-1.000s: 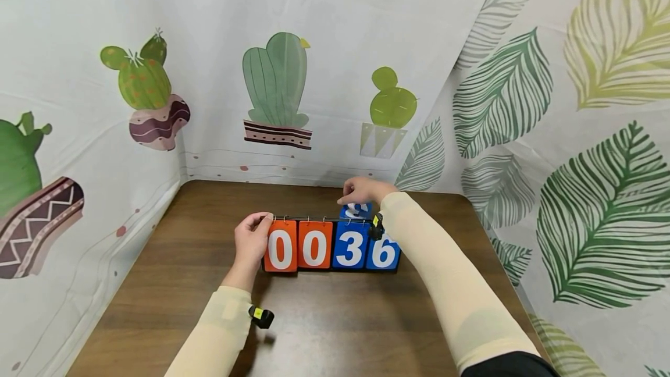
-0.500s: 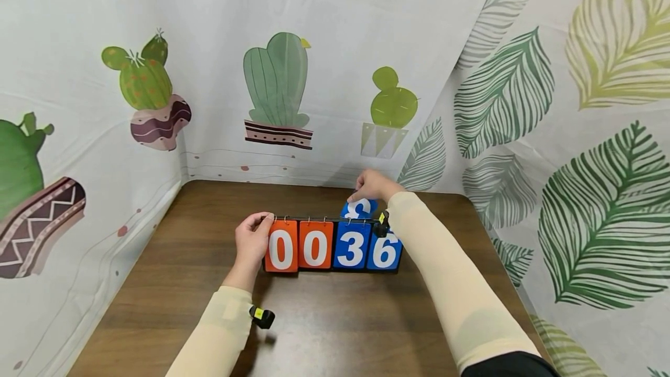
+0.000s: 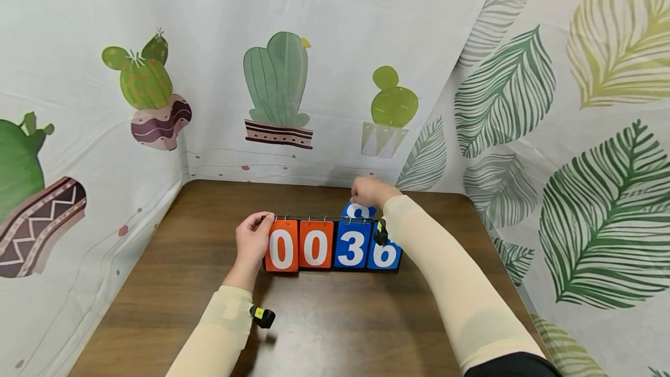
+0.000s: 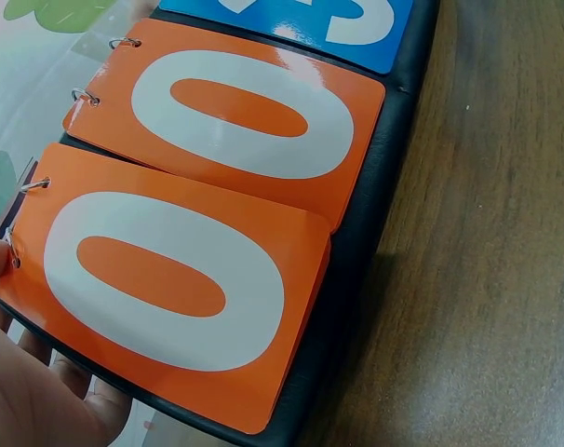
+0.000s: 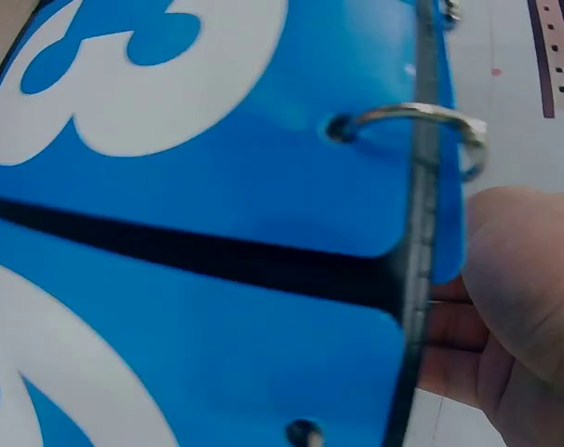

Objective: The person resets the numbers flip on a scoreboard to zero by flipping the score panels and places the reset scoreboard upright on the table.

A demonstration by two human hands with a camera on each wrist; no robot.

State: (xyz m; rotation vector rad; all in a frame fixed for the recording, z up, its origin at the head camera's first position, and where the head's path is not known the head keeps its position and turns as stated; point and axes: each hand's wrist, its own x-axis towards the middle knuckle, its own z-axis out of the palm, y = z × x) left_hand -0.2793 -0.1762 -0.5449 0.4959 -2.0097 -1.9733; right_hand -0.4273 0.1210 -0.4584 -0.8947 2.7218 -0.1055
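A black-backed flip scoreboard stands propped on the table. Its front reads 0 and 0 on orange cards, then 3 and 6 on blue cards. My left hand grips the board's left end, thumb at the top edge and fingers behind. Beyond the top edge, my right hand pinches a flipped-over blue number card with curled fingers. In the right wrist view the board hides part of those fingers. A metal ring joins the cards to the board's top.
The brown wooden table extends in front of the board and to both sides. Behind it hangs a white cloth printed with cacti, and a leaf-printed cloth hangs at the right.
My right hand shifted right and lifted the flipped blue card behind the board, then came back slightly left and lower. The left hand stays on the board's left end.
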